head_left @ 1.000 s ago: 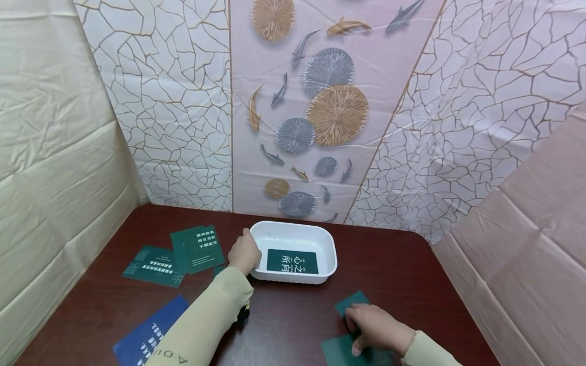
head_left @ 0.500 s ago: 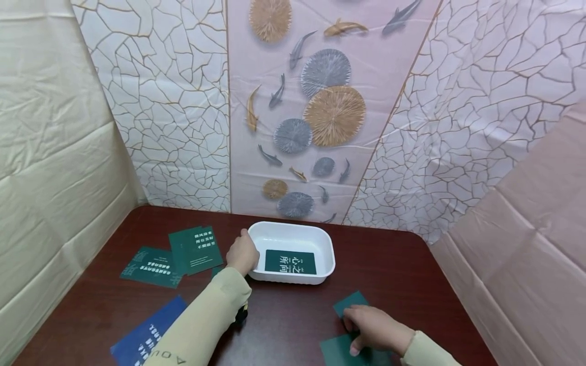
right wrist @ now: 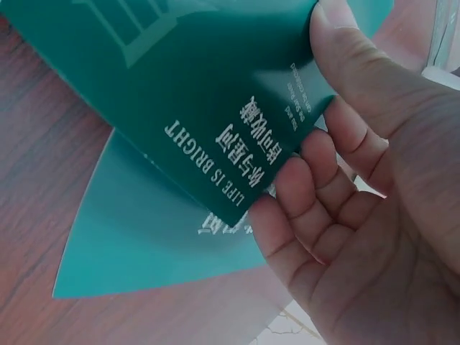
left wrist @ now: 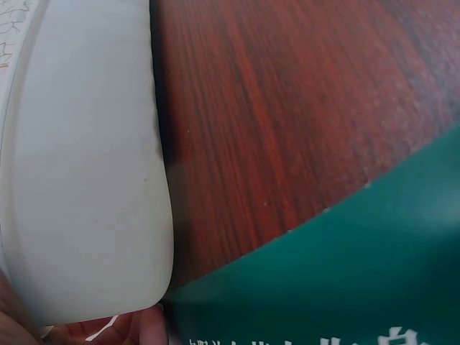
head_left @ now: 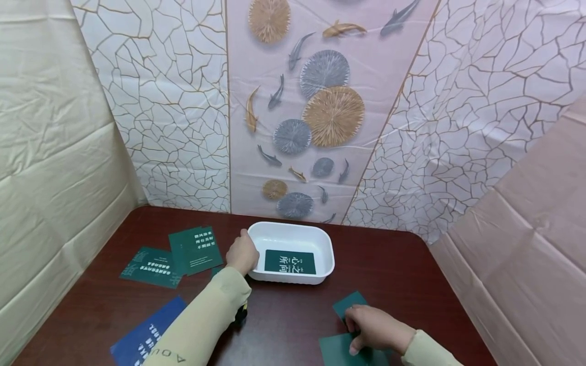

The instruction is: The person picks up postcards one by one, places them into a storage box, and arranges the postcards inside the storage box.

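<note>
My left hand (head_left: 242,252) grips the left end of a white plastic basin (head_left: 285,278); in the left wrist view, fingers (left wrist: 151,325) show at the bottom of the basin's wall (left wrist: 86,158). A dark green card (head_left: 290,262) with white characters lies inside the basin. At the lower right, my right hand (head_left: 379,328) pinches a green card (right wrist: 208,122) reading "LIFE IS BRIGHT", thumb on its face and curled fingers at its edge. A second green card (right wrist: 136,237) lies under the held one on the table.
Left of the basin, two green cards (head_left: 197,249) (head_left: 153,266) lie spread on the dark red-brown table (head_left: 389,264). A blue card (head_left: 146,335) sits nearer, partly behind my left sleeve. Another green card shows beside my left wrist. Patterned cloth (head_left: 293,101) hangs along the table's back edge.
The head view has shifted very slightly, so the scene sits a little further left. Both hands keep their holds in nearly the same places.
</note>
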`<act>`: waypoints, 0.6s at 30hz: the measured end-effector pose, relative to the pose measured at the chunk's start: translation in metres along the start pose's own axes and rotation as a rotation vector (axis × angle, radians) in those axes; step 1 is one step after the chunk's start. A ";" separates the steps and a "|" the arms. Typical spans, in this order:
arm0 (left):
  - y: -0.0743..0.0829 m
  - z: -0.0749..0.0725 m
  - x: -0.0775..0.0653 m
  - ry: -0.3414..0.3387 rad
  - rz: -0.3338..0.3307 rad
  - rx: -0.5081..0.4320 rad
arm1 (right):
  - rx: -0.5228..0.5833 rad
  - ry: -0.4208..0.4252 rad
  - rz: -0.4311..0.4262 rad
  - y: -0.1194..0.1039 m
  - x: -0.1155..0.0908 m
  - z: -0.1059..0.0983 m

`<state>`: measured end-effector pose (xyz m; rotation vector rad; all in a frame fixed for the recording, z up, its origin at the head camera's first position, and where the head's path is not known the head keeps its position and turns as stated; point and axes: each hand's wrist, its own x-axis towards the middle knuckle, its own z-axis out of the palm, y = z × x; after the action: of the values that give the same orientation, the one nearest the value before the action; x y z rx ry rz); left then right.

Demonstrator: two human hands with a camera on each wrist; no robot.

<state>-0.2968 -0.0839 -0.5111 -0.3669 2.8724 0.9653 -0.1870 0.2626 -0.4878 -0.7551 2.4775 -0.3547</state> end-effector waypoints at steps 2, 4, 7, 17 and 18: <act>-0.001 0.000 0.000 -0.001 -0.001 0.000 | 0.016 0.001 0.009 0.000 -0.001 0.000; -0.001 0.000 0.001 -0.002 -0.002 -0.001 | 0.029 0.002 0.020 0.000 -0.002 -0.001; 0.000 0.000 0.001 -0.004 -0.002 -0.002 | 0.056 -0.001 0.035 0.000 -0.003 -0.002; -0.001 0.001 0.001 -0.010 0.000 0.002 | 0.152 -0.022 0.002 -0.005 -0.007 -0.010; -0.001 0.001 0.001 -0.010 0.001 0.001 | 0.153 -0.020 -0.009 -0.006 -0.007 -0.011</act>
<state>-0.2977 -0.0848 -0.5129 -0.3595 2.8638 0.9637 -0.1856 0.2630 -0.4733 -0.7033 2.3966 -0.5309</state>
